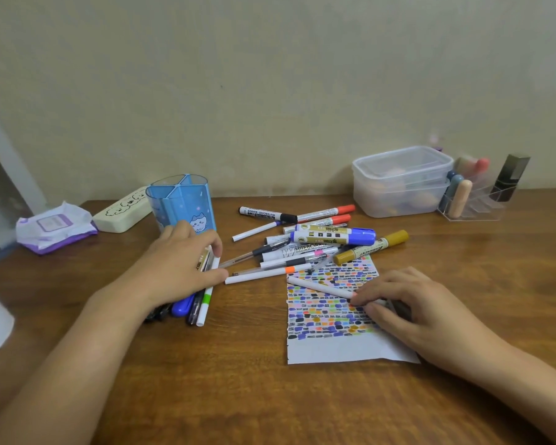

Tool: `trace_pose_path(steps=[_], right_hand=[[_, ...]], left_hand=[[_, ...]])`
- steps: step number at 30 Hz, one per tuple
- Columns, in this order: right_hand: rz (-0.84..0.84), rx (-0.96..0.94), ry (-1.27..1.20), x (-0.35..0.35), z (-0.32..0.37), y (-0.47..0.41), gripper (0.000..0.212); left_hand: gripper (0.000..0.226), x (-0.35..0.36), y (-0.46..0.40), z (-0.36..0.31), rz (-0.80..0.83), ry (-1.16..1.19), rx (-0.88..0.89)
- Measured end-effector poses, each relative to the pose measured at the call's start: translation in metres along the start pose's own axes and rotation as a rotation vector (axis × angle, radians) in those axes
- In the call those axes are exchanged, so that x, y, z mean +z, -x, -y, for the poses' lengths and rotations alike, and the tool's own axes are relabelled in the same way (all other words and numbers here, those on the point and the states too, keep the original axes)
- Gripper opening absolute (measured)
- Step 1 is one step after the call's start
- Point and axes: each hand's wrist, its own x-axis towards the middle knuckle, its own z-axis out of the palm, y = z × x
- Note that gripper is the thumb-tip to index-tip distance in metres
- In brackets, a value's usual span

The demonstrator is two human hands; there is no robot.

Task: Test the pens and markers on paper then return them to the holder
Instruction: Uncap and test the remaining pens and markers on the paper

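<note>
**Inspector:** Report the left hand (177,268).

**Assistant:** Fingers and thumb are curled round a bundle of pens (199,293) lying on the wooden desk (238,380). A blue cap, a dark barrel and a white pen with a green band stick out of the near side of that grip. The blue holder (182,203) stands upright just beyond the knuckles, its divided compartments showing nothing inside.

**Inspector:** And the right hand (411,306)?

**Assistant:** Fingers curled, pinching a white pen (318,288) by its end; the barrel slants away from the fingertips to the far left, lying across the paper (334,348). The hand rests on that sheet, which is covered in coloured swatches except for a bare strip along its near edge.

**Inspector:** What lies loose?

**Assistant:** A heap of markers (318,242) sits beyond the right-hand grip and between both hands, touching the paper's far edge: whiteboard markers, a blue-capped one, an ochre one. Farther beyond the right hand stands a clear lidded box (402,181).
</note>
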Motion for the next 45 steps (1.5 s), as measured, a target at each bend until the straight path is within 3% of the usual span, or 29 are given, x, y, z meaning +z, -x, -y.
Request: trace_pose_path(steps=[17, 25, 39, 45], right_hand=[[0.029, 0.018, 0.026, -0.004, 0.005, -0.001, 0.017], [0.020, 0.025, 0.034, -0.004, 0.006, -0.001, 0.021], [-0.080, 0.150, 0.003, -0.008, 0.012, -0.001, 0.023], [-0.121, 0.144, -0.013, -0.006, 0.015, -0.001, 0.029]], left_hand=[[0.034, 0.005, -0.001, 0.006, 0.078, -0.037, -0.093], [0.048, -0.001, 0.000, 0.011, 0.183, -0.037, -0.090], [0.053, -0.004, 0.000, 0.004, 0.144, -0.118, -0.050], [0.063, 0.000, 0.000, -0.002, 0.030, -0.153, -0.037]])
